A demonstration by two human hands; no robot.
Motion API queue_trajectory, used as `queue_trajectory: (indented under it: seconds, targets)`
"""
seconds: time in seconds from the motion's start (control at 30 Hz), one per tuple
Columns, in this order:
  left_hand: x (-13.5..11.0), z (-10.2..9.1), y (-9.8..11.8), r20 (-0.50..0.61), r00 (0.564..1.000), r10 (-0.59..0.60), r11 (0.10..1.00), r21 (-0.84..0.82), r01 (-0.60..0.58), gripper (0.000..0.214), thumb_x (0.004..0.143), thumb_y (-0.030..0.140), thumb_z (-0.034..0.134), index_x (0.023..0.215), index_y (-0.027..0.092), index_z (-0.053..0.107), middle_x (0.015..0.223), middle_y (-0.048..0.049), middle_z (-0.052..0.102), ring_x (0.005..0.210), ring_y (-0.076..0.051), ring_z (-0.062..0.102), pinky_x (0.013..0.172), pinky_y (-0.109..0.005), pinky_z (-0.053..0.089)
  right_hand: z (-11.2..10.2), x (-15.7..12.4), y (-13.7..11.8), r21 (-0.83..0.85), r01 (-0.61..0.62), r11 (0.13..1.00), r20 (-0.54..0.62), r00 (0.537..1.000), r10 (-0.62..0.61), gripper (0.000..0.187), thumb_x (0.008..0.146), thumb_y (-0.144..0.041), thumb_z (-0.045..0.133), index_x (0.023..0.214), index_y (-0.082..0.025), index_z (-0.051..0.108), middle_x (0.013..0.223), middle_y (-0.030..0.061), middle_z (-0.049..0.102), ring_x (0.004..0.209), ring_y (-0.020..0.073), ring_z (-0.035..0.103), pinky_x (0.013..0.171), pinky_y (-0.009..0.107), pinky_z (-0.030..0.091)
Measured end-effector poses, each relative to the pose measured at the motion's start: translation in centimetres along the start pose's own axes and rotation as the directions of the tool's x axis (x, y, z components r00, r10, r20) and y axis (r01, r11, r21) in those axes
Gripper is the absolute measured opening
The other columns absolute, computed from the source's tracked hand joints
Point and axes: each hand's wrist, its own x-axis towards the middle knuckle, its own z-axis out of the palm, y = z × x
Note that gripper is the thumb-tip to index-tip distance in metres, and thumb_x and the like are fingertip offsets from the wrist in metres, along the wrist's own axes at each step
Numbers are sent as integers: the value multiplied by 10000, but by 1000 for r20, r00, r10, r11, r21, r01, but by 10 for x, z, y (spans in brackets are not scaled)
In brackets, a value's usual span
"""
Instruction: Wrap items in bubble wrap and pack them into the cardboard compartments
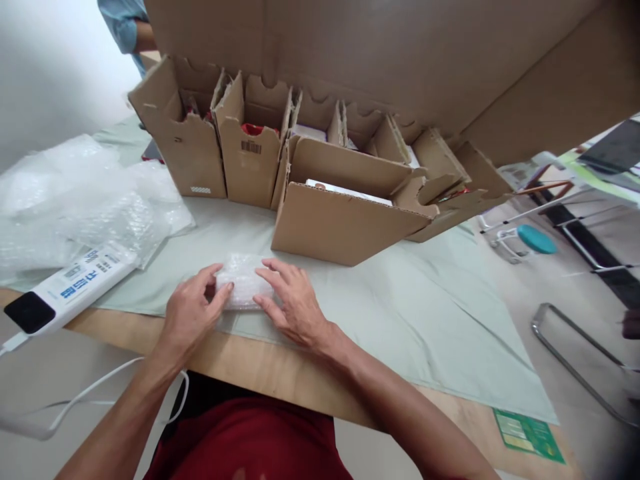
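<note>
Red shirt [245, 443] below table edge [280, 373]; left hand [191, 308], right hand [299, 303] touching bubble-wrapped packet [242, 283], each grip spread

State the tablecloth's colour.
The tablecloth is pale greyish green; it shows best in the head view.

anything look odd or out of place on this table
Two things, mildly: one cardboard box stands crosswise in front of the row of cardboard boxes, breaking its line, and the white stickered device seems to jut past the wooden table edge.
</note>
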Motion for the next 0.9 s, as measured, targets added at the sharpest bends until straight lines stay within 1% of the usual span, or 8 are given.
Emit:
queue_trajectory:
  seconds: [0.13,0.27,0.43,0.6,0.67,0.73,0.83,0.9]
  targets:
    - [14,7,4,-42,999,3,1000,22,-2,543,842,527,613,1238,163,683,926,-61,723,713,-191,621,790,-379,530,9,1,4,-159,177,971,135,978,-156,426,944,-297,661,1357,-209,603,1491,184,573,1318,356,521,1032,542,422]
    - [-2,3,8,-121,985,-124,970,-226,95,607,840,538,668,1316,166,618,1186,-118,688,894,-213,672,782,-366,561,15,10,10,-93,113,989,107,989,-103,316,991,-212,528,1281,-196,651,1370,175,667,1224,332,593,1001,528,442]
    - [-31,5,22,140,941,-307,621,-721,309,614,792,469,773,1303,170,610,1304,-137,680,1179,-281,674,985,-437,568,7,10,3,313,-93,945,-112,985,134,264,981,-284,540,1194,-245,689,1192,77,749,1100,251,667,996,418,486]
    - [-36,22,44,275,945,-178,426,-844,326,522,825,418,733,1274,174,625,1263,-118,721,1202,-280,673,1019,-436,554,1,-10,-14,720,-239,652,43,953,301,243,968,-385,561,1080,-214,692,963,30,719,860,184,651,811,324,526]
    - [-37,26,47,246,955,-167,477,-828,297,502,847,424,708,1278,182,616,1212,-99,741,1137,-265,700,993,-424,565,-3,-18,-14,724,-271,634,100,951,293,237,962,-383,561,1056,-209,693,937,32,705,865,190,644,825,342,527]
    - [-39,25,46,182,970,-163,639,-729,245,457,861,424,690,1251,193,632,1169,-85,755,1097,-260,711,980,-415,566,-14,-24,-11,639,-253,726,93,963,253,255,921,-386,624,1096,-214,694,1061,61,712,1018,233,649,947,408,512]
    - [-44,22,44,88,995,-38,893,-444,73,404,879,392,652,1241,212,656,1225,-101,742,1126,-277,704,980,-418,564,-41,-28,-6,509,-186,840,93,983,161,529,872,-466,727,1348,-267,612,1414,103,607,1275,293,576,1106,509,431]
    - [-47,25,45,80,989,123,943,-320,-91,490,899,360,603,1366,212,590,1278,-129,721,1118,-281,711,956,-427,578,-61,-28,-8,444,-148,884,129,987,101,747,847,-545,766,1500,-314,486,1544,113,514,1335,313,547,1124,543,415]
